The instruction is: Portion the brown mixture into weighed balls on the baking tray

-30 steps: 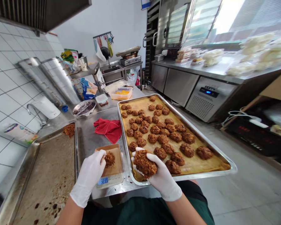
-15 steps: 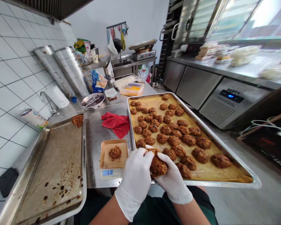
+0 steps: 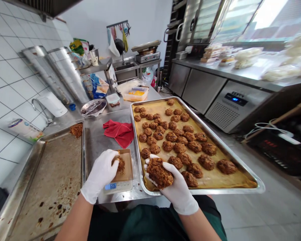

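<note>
The right hand [image 3: 175, 189], in a white glove, lies palm up over the near rim of the baking tray [image 3: 240, 159], its fingers cupped under a coarse, crumbly brown lump of dough [image 3: 160, 172] whose longer side runs from near right to far left; the palm beneath it is hidden. Apart from it, the gloved left hand [image 3: 100, 174] pinches a smaller dough piece [image 3: 120, 164] lying on the tan paper tray [image 3: 126, 172] on the scale [image 3: 116, 186], fingertips partly covering it; the blue display is too blurred to read surely. Farther off, rough round cookies [image 3: 180, 140] sit in rows on yellowed parchment. Left, a greasy steel tray [image 3: 50, 187] is cut off by the frame. Beyond lies a crumpled red cloth [image 3: 119, 132].
</note>
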Demonstrator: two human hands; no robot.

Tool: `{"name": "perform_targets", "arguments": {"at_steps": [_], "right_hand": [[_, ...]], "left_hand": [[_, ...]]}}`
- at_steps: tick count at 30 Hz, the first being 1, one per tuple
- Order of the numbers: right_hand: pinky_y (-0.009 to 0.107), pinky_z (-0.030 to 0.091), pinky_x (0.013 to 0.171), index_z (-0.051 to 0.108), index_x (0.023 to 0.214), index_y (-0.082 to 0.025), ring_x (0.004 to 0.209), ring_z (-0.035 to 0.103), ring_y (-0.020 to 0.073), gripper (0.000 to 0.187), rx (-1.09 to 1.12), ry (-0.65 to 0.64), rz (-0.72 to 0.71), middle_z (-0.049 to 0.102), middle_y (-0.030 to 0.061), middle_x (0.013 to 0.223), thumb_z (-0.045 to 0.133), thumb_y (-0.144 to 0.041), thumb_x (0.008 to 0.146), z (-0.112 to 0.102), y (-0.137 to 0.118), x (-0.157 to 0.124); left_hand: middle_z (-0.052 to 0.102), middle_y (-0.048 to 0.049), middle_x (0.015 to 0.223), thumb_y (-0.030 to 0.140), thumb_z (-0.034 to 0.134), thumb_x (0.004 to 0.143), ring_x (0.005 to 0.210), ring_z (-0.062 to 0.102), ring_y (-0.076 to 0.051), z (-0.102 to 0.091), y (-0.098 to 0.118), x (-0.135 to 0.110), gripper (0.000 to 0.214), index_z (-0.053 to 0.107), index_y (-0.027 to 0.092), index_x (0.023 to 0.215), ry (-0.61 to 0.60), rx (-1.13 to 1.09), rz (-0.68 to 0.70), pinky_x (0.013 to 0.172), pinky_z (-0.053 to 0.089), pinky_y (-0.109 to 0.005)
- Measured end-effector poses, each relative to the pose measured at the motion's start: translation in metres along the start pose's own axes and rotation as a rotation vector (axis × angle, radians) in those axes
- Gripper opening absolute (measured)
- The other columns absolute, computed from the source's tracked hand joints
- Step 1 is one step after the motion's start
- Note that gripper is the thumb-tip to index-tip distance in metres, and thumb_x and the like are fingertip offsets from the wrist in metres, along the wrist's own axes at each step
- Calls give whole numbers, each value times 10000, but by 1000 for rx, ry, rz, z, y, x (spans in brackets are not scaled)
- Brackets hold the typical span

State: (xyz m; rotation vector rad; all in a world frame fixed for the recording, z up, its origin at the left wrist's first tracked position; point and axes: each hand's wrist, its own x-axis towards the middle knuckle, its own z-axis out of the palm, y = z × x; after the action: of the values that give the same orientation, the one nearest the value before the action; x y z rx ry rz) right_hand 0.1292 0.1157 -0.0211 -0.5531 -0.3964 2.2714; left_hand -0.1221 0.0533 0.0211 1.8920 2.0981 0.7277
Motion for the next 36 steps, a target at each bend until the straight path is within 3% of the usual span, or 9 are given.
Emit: {"name": "perform_targets", "arguments": {"at_steps": [3, 6, 10, 15, 21, 25, 29, 32, 36], "right_hand": [[482, 453, 1065, 652, 1225, -228, 1066, 706, 256, 372, 22, 11, 3, 774, 81, 1128, 568, -316, 873, 0, 0, 1], [494, 452, 1069, 656, 1221, -230, 1061, 710, 262, 376, 28, 32, 14, 789, 70, 1071, 575, -308, 862, 1, -1, 1], [497, 443, 1082, 657, 1220, -234, 1086, 703, 262, 377, 29, 34, 17, 783, 69, 1100, 577, -313, 861, 3, -1, 1], [471, 449, 1080, 661, 1222, -222, 1084, 707, 256, 371, 21, 29, 22, 777, 81, 1128, 570, -315, 875, 3, -2, 2], [490, 459, 1076, 653, 1238, -213, 1116, 696, 263, 373, 4, 6, -31, 774, 86, 1129, 556, -293, 887, 3, -2, -3], [516, 479, 1056, 641, 1256, -248, 1150, 680, 275, 385, -56, 3, -61, 760, 70, 1168, 588, -319, 881, 1, -2, -4], [517, 466, 1072, 634, 1265, -232, 1165, 672, 277, 398, -47, -8, -68, 758, 75, 1172, 589, -319, 879, 0, -2, -4], [530, 453, 1080, 628, 1274, -231, 1152, 678, 281, 410, -35, 5, -45, 763, 79, 1157, 590, -314, 874, 1, -3, -4], [516, 444, 1083, 637, 1258, -240, 1099, 702, 270, 402, -28, 16, -25, 769, 72, 1141, 590, -323, 867, 1, -3, -3]], "left_hand": [[643, -113, 1143, 221, 679, 753, 1098, 594, -290, 16, -13, 3, 356, 668, 188, 1107, -115, 1, 10, 1010, 430, -426], [642, -119, 1128, 191, 597, 786, 1085, 589, -282, 25, -16, 5, 307, 675, 179, 1083, -155, -40, -19, 1010, 408, -428], [701, -74, 1041, 219, 582, 797, 1000, 624, -235, 16, -28, 18, 236, 710, 198, 994, -228, -180, -93, 972, 423, -364], [717, -22, 819, 216, 543, 750, 775, 636, -184, 5, -41, 38, 189, 701, 177, 847, -247, -434, -232, 744, 485, -293], [729, -80, 944, 406, 525, 843, 878, 670, -204, -1, -31, 30, 307, 689, 150, 886, -107, -792, -300, 724, 517, -294], [695, -70, 808, 544, 595, 818, 688, 647, -172, -1, -28, 17, 382, 657, 167, 842, 53, -951, -380, 571, 489, -278], [696, -59, 861, 487, 716, 745, 748, 670, -185, -2, -20, -2, 334, 644, 200, 900, 173, -1048, -411, 614, 527, -298], [715, -93, 1069, 377, 724, 765, 827, 685, -189, -2, -5, -18, 276, 649, 194, 956, 105, -1193, -421, 719, 550, -327], [697, -131, 1180, 196, 749, 748, 687, 622, -91, 3, 11, -28, 344, 651, 160, 1076, -36, -1378, -521, 579, 465, -207]]}}
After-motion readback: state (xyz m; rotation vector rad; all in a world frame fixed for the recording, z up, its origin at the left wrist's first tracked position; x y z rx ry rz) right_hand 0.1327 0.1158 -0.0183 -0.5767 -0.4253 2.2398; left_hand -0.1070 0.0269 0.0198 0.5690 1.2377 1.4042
